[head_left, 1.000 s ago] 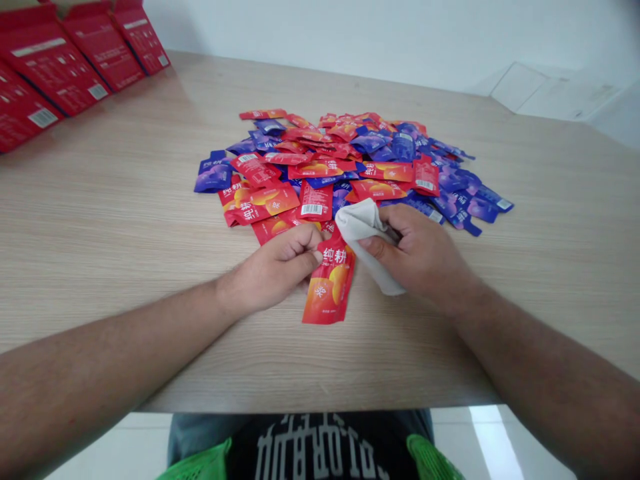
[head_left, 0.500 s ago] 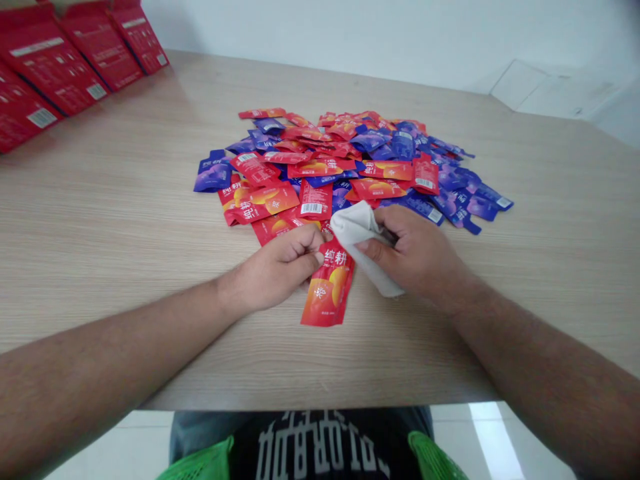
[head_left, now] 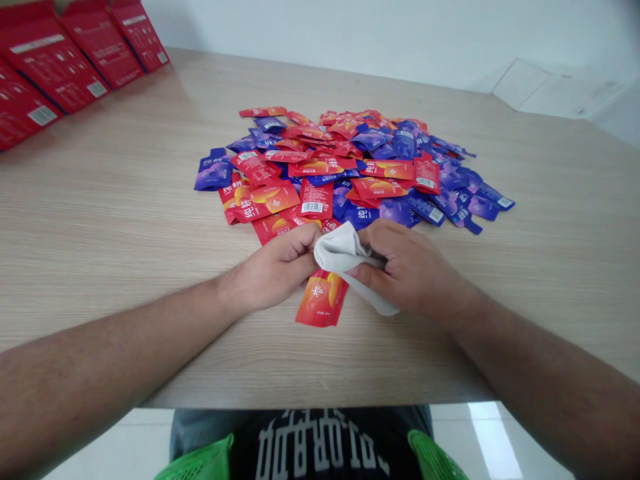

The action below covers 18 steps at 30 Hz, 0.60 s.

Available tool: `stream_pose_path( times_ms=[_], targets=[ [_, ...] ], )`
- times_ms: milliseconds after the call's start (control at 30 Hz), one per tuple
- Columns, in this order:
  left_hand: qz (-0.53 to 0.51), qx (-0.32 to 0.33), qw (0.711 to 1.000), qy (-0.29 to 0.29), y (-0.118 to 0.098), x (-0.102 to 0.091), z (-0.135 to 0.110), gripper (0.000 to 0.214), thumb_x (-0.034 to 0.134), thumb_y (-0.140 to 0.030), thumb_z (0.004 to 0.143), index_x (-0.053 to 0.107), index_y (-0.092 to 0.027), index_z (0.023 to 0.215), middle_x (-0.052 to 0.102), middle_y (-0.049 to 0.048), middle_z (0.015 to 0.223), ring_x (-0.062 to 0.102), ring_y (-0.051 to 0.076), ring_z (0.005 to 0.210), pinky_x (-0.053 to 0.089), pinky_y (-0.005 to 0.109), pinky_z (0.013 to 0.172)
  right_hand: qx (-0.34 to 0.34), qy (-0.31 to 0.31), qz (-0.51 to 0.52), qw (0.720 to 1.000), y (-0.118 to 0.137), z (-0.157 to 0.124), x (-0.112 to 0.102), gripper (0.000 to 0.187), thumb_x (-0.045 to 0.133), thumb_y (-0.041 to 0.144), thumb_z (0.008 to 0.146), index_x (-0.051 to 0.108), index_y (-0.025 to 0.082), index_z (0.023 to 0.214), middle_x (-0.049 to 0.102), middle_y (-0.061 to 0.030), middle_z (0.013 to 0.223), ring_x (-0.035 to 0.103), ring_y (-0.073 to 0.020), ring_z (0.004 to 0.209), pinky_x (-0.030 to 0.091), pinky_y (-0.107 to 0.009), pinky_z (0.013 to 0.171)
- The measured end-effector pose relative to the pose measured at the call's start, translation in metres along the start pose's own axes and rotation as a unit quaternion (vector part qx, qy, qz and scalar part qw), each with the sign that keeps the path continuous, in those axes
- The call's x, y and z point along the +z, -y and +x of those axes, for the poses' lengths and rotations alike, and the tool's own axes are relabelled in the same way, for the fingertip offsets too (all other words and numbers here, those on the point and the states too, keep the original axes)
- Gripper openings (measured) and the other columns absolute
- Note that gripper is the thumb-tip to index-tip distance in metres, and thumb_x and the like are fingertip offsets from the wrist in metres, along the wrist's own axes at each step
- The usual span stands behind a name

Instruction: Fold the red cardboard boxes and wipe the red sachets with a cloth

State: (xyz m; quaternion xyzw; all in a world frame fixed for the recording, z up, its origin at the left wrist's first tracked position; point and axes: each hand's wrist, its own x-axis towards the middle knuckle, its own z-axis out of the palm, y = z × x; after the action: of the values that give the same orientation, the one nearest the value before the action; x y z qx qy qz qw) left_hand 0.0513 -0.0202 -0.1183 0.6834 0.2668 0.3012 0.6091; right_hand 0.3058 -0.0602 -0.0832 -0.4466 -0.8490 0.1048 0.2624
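A red and orange sachet [head_left: 321,300] lies flat on the wooden table [head_left: 125,200] in front of me. My left hand [head_left: 277,267] pinches its top edge with closed fingers. My right hand [head_left: 407,270] is closed on a folded white cloth [head_left: 345,257] and presses it onto the sachet's upper half, hiding the print there. Just beyond both hands spreads a pile of red and purple sachets [head_left: 350,167].
Several red cartons [head_left: 60,67] lie at the table's far left corner. A white wall runs behind the table, and flat white sheets [head_left: 550,90] sit at the far right. The table's near edge is just below my forearms.
My right hand has slid the white cloth leftward and down onto the sachet, covering its printed top. The left hand and sachet have hardly moved.
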Motion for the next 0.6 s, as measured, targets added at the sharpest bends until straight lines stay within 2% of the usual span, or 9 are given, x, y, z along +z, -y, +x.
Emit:
stream_pose_path(
  times_ms=[133,267,300,433,567,600],
  targets=[
    [-0.062,-0.033,0.997,-0.020,0.004,0.000,0.001,0.023,0.066,-0.035,0.101,0.053,-0.021,0.089,0.053,-0.0028,0.076,0.043,0.011,0.061,0.034,0.024,0.055,0.030,-0.028,-0.023,0.999,0.001,0.000,0.000,0.028,0.068,0.048,0.105,0.068,0.020,0.101,0.067,-0.0062,0.093,0.061,-0.0255,0.086,0.045,-0.036,0.076],
    [-0.059,-0.040,0.997,-0.027,0.004,0.000,0.002,0.025,0.069,-0.038,0.101,0.056,-0.021,0.089,0.053,-0.0027,0.074,0.041,0.011,0.059,0.032,0.022,0.052,-0.027,0.047,0.005,0.998,0.006,-0.002,0.001,0.014,0.068,0.035,0.103,0.067,0.021,0.104,0.068,-0.0063,0.098,0.061,-0.0246,0.089,0.047,-0.035,0.079],
    [-0.064,-0.044,0.997,-0.030,0.004,-0.001,0.002,0.025,0.070,-0.039,0.101,0.056,-0.021,0.089,0.055,-0.0024,0.075,0.043,0.011,0.060,0.034,0.022,0.053,-0.030,0.049,0.003,0.998,0.007,-0.002,0.001,0.013,0.068,0.034,0.102,0.066,0.021,0.102,0.067,-0.0059,0.097,0.060,-0.0241,0.088,0.047,-0.035,0.078],
    [-0.095,-0.067,0.992,-0.046,0.004,0.000,0.002,0.026,0.076,-0.038,0.097,0.057,-0.021,0.092,0.061,-0.0011,0.079,0.053,0.012,0.065,0.044,0.023,0.058,0.001,-0.008,-0.027,1.000,0.008,-0.002,0.000,0.020,0.070,0.039,0.103,0.062,0.022,0.095,0.065,-0.0053,0.092,0.059,-0.0244,0.086,0.046,-0.035,0.076],
    [-0.107,-0.050,0.992,-0.051,0.004,0.001,0.001,0.028,0.077,-0.041,0.097,0.059,-0.020,0.091,0.061,-0.0020,0.076,0.052,0.011,0.061,0.043,0.022,0.054,-0.056,0.065,0.001,0.996,0.012,-0.003,0.000,0.008,0.068,0.028,0.101,0.063,0.022,0.098,0.067,-0.0065,0.100,0.061,-0.0241,0.090,0.047,-0.035,0.078],
    [-0.115,-0.054,0.990,-0.055,0.004,0.001,0.001,0.028,0.078,-0.041,0.097,0.060,-0.020,0.091,0.062,-0.0020,0.077,0.053,0.011,0.061,0.045,0.021,0.054,-0.057,0.067,-0.001,0.996,0.012,-0.003,0.000,0.008,0.067,0.028,0.101,0.064,0.021,0.100,0.067,-0.0066,0.101,0.062,-0.0241,0.091,0.047,-0.035,0.079]
  ],
)
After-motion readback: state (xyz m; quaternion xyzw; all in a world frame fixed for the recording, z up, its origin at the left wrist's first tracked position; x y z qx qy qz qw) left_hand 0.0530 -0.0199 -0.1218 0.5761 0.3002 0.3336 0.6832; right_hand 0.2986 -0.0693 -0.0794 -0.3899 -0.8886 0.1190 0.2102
